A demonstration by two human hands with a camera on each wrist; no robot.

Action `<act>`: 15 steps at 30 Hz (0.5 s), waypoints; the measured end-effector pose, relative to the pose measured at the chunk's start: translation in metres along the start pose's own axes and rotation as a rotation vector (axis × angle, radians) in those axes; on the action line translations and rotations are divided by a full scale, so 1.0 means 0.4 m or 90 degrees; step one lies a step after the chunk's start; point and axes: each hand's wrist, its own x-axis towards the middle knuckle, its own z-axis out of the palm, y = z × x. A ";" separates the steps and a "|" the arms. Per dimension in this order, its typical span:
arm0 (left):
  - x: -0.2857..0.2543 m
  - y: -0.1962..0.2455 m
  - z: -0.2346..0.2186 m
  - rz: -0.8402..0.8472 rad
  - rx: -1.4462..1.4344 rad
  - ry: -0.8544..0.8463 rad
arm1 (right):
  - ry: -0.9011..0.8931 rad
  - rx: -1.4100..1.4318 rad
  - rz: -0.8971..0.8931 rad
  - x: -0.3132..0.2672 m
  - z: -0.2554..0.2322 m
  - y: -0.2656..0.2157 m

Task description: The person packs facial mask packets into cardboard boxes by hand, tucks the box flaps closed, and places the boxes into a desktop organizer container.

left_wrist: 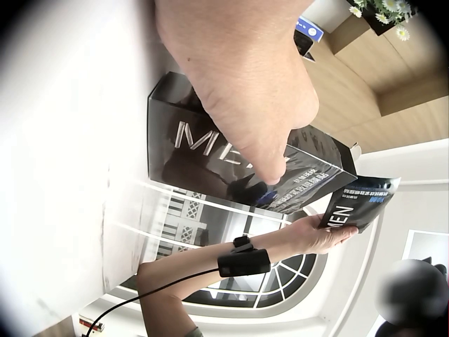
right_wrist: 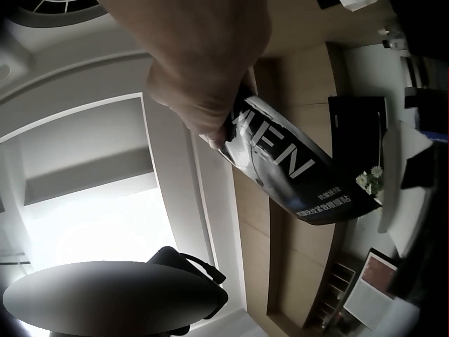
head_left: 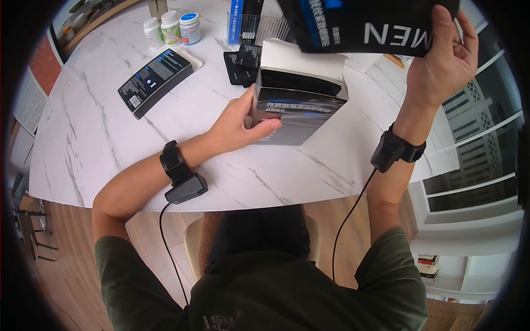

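My left hand (head_left: 240, 124) grips the near left side of a dark box (head_left: 301, 118) standing on the table, thumb across its front; the box's flap is up and dark packets show inside. In the left wrist view the thumb of the left hand (left_wrist: 245, 105) lies over the box (left_wrist: 210, 154) with "MEN" lettering. Raised at the upper right, my right hand (head_left: 444, 63) pinches a black pouch (head_left: 359, 27) by its end. The right wrist view shows the right hand (right_wrist: 203, 84) holding that pouch (right_wrist: 287, 161) in the air.
Small black packets (head_left: 243, 65) lie behind the box. Another black box (head_left: 157, 80) lies flat to the left. Several bottles (head_left: 171, 28) stand at the back left, and a clear holder (head_left: 270, 28) with boxes stands behind the packets.
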 end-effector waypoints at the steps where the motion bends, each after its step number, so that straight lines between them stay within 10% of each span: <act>1: 0.000 0.000 -0.001 0.000 0.000 0.000 | -0.013 -0.011 0.039 -0.004 0.004 -0.006; 15: -0.001 0.003 -0.002 0.000 0.021 -0.008 | -0.184 -0.129 0.129 -0.017 -0.015 0.012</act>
